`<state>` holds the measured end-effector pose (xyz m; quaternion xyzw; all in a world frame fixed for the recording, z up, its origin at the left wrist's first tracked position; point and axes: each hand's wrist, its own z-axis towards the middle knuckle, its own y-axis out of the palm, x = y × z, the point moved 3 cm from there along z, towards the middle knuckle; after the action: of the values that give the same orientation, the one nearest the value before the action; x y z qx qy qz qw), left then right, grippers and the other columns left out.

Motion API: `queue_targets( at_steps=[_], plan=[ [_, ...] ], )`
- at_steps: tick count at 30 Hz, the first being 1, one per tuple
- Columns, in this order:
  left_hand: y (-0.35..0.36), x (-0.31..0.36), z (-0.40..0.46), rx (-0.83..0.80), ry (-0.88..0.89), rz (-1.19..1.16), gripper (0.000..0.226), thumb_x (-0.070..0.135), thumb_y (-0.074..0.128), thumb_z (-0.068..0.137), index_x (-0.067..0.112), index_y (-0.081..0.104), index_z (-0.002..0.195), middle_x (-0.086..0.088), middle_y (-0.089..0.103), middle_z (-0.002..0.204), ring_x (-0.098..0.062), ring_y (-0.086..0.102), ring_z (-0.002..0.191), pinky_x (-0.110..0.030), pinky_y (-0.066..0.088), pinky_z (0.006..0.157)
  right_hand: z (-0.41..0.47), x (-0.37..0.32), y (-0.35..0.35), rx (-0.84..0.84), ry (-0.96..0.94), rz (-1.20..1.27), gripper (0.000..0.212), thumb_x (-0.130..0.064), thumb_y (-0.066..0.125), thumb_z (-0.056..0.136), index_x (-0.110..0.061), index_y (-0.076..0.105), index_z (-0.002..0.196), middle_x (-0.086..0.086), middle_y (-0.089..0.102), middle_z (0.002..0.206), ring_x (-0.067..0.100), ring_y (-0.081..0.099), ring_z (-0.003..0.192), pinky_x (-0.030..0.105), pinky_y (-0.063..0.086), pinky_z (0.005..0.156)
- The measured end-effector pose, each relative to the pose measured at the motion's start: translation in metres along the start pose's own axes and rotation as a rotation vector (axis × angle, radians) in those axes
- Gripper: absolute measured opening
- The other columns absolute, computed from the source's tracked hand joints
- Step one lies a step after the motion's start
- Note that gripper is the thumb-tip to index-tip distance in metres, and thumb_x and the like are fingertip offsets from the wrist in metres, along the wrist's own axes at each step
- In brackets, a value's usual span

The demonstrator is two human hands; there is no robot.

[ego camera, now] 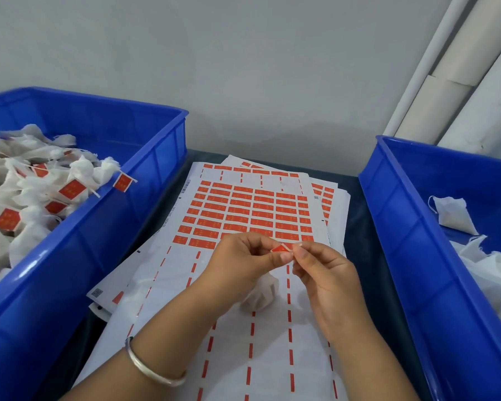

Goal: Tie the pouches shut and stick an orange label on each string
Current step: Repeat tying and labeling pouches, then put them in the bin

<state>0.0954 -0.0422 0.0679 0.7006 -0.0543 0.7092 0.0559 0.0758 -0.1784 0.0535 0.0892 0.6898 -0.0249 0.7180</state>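
Both hands meet above the label sheet (243, 215), and the grip they share is on one orange label (281, 248). The left hand (243, 261) pinches it between thumb and forefinger, and the right hand (321, 267) pinches its other end from the opposite side, so neither hand is released or clenched on nothing. The label looks partly folded, likely because it is being closed round a string; the string itself is too thin to make out here.

Just under the grip, hanging or resting between the two wrists, is a white pouch (259, 296), partly hidden by the hands. Holding it low and close keeps its string short and taut for the label, I judge.

The sheet lies directly beneath and beyond the grip, so the next label is a short reach away. To the left of the grip stands a blue bin (145, 204) piled with finished pouches (41, 198) that carry orange labels. To the right stands a second blue bin (394, 227) with unlabelled pouches (451, 215), well apart from the grip. The flow seems to run right to left across the counter (359, 256).

Both forearms angle inward from the near edge, wrists slightly raised, the other fingers loosely curled. A silver bangle (154, 369) sits on the left wrist.
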Motion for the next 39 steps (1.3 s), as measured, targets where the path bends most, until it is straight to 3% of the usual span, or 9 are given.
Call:
queue_targets(
  at_steps=[4, 7, 12, 20, 22, 25, 31, 34, 39],
  plan=[
    [-0.002, 0.004, 0.000, 0.016, 0.007, -0.015, 0.014, 0.032, 0.068, 0.060, 0.027, 0.071, 0.073, 0.017, 0.071, 0.077, 0.003, 0.066, 0.076, -0.006, 0.048, 0.057, 0.002, -0.001, 0.000, -0.007, -0.026, 0.003, 0.029, -0.048, 0.070, 0.054, -0.046, 0.072, 0.083, -0.023, 0.071, 0.094, 0.008, 0.069, 0.092, 0.024, 0.057, 0.074],
    [-0.004, 0.008, -0.003, 0.049, -0.016, 0.003, 0.007, 0.026, 0.072, 0.067, 0.026, 0.071, 0.074, 0.015, 0.071, 0.075, 0.001, 0.066, 0.072, -0.007, 0.048, 0.055, 0.004, -0.001, 0.000, -0.024, -0.029, 0.026, 0.027, -0.032, 0.071, 0.062, -0.030, 0.072, 0.089, -0.019, 0.072, 0.093, 0.002, 0.069, 0.090, 0.016, 0.055, 0.064],
    [-0.007, 0.017, -0.018, 0.035, -0.011, 0.394, 0.011, 0.034, 0.075, 0.072, 0.031, 0.067, 0.079, 0.017, 0.068, 0.074, -0.003, 0.065, 0.069, -0.011, 0.050, 0.062, 0.001, -0.004, 0.004, -0.097, -0.022, 0.019, 0.028, -0.014, 0.069, 0.074, -0.023, 0.062, 0.101, -0.008, 0.074, 0.092, 0.010, 0.070, 0.090, 0.022, 0.058, 0.071],
    [-0.043, 0.071, -0.055, -0.001, 0.051, 0.545, 0.014, 0.030, 0.066, 0.083, 0.029, 0.071, 0.096, 0.022, 0.060, 0.072, 0.001, 0.059, 0.071, -0.009, 0.045, 0.063, 0.002, 0.013, 0.013, -0.080, 0.065, -0.138, 0.014, -0.016, 0.060, 0.089, -0.022, 0.060, 0.101, -0.011, 0.073, 0.081, 0.021, 0.067, 0.086, 0.029, 0.050, 0.075],
    [-0.055, 0.093, -0.067, 0.054, 0.117, 0.528, 0.004, 0.028, 0.066, 0.083, 0.031, 0.068, 0.084, 0.021, 0.062, 0.070, 0.002, 0.062, 0.073, -0.010, 0.050, 0.066, 0.002, 0.020, 0.015, -0.099, 0.086, -0.215, 0.012, -0.013, 0.060, 0.089, -0.021, 0.060, 0.098, -0.009, 0.072, 0.077, 0.023, 0.065, 0.084, 0.028, 0.049, 0.072],
    [-0.079, 0.125, -0.090, 0.217, 0.261, 0.512, 0.014, 0.026, 0.065, 0.084, 0.035, 0.061, 0.074, 0.018, 0.064, 0.065, 0.004, 0.063, 0.068, -0.010, 0.052, 0.065, 0.001, 0.024, 0.017, -0.113, 0.081, -0.304, 0.017, -0.008, 0.059, 0.089, -0.024, 0.061, 0.094, -0.009, 0.072, 0.077, 0.023, 0.064, 0.081, 0.025, 0.047, 0.070],
    [-0.144, 0.175, -0.133, 0.565, 0.479, 0.688, 0.027, 0.015, 0.058, 0.090, 0.034, 0.053, 0.072, 0.013, 0.061, 0.059, 0.009, 0.053, 0.052, -0.003, 0.038, 0.052, -0.005, 0.019, 0.022, -0.118, 0.064, -0.439, 0.019, -0.009, 0.057, 0.091, -0.020, 0.060, 0.106, -0.005, 0.070, 0.086, 0.021, 0.061, 0.084, 0.035, 0.044, 0.088],
    [-0.187, 0.187, -0.145, 0.730, 0.460, 0.701, 0.028, 0.013, 0.056, 0.091, 0.032, 0.053, 0.071, 0.011, 0.060, 0.058, 0.005, 0.050, 0.046, -0.007, 0.037, 0.047, -0.007, 0.016, 0.024, -0.097, 0.064, -0.487, 0.020, -0.009, 0.058, 0.090, -0.018, 0.060, 0.108, -0.006, 0.068, 0.088, 0.019, 0.060, 0.084, 0.038, 0.043, 0.093],
    [-0.247, 0.175, -0.144, 0.815, 0.206, 0.765, 0.019, 0.010, 0.056, 0.087, 0.020, 0.063, 0.072, 0.007, 0.067, 0.062, -0.020, 0.068, 0.068, -0.036, 0.056, 0.070, -0.007, 0.016, 0.025, -0.088, 0.074, -0.549, 0.021, -0.007, 0.058, 0.090, -0.016, 0.060, 0.108, -0.005, 0.067, 0.086, 0.020, 0.060, 0.084, 0.044, 0.042, 0.099]
  ],
)
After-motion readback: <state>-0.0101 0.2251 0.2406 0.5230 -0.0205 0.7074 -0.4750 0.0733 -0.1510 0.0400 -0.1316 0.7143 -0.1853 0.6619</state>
